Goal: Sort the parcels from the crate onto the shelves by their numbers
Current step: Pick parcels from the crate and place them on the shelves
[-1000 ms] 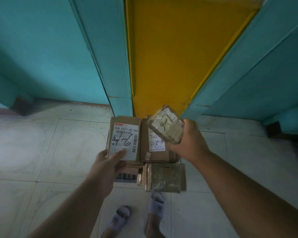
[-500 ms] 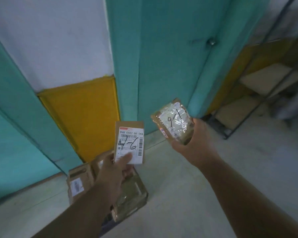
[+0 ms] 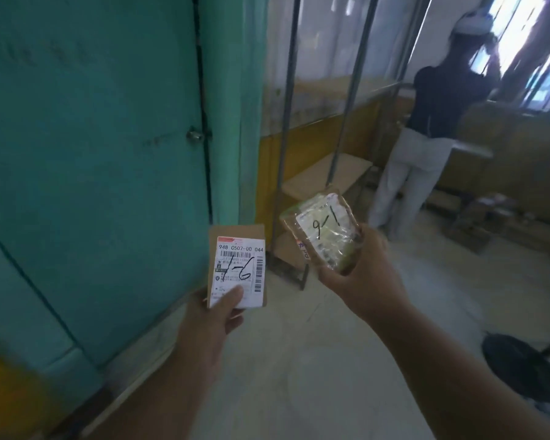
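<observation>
My left hand (image 3: 215,315) grips a flat cardboard parcel (image 3: 238,265) by its lower edge, thumb on the white label, which bears a handwritten "1-6". My right hand (image 3: 362,271) holds a small parcel wrapped in clear plastic (image 3: 324,230), its label marked with a handwritten "9-1" or "1-6" seen tilted. Both parcels are raised in front of me. Behind them stands a metal shelf rack (image 3: 327,173) with brown boards as shelves. The crate is out of view.
A teal door (image 3: 92,154) with a round knob (image 3: 193,134) fills the left. Another person (image 3: 426,144) stands at the back right beside stacked cardboard boxes (image 3: 480,223). A dark round object (image 3: 521,366) lies on the pale floor at the right.
The view has swung up and to the right, away from the parcels on the floor, which have left the frame. The shelf rack and the other person have come into view. Both hands still hold their parcels.
</observation>
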A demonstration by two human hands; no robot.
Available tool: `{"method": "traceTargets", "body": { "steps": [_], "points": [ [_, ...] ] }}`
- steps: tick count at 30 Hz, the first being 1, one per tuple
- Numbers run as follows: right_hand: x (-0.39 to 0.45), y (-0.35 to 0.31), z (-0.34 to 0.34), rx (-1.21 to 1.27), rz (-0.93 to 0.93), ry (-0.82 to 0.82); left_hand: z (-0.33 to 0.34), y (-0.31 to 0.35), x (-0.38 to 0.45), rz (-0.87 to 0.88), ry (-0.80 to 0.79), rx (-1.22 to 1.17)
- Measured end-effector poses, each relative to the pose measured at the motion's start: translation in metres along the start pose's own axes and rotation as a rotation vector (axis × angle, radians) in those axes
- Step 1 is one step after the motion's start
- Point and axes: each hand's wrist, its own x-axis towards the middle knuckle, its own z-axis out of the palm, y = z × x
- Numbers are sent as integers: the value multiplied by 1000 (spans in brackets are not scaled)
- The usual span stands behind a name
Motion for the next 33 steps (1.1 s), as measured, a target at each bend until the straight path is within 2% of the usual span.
{"method": "traceTargets", "body": {
  "steps": [9, 15, 22, 27, 33],
  "points": [
    [194, 85, -50, 40, -10, 173, 186, -5, 166, 36, -131, 21],
    [310, 138, -112, 2, 24, 316, 335, -9, 269, 12, -226, 72],
    [435, 243, -170, 47, 2, 397, 510, -32, 353, 74, -307, 98],
    [549, 300, -215, 107, -101, 356, 626, -27, 405, 167, -222, 76],
    [695, 330, -234, 143, -188, 256, 716, 17, 474, 286, -56, 84]
  ]
}}
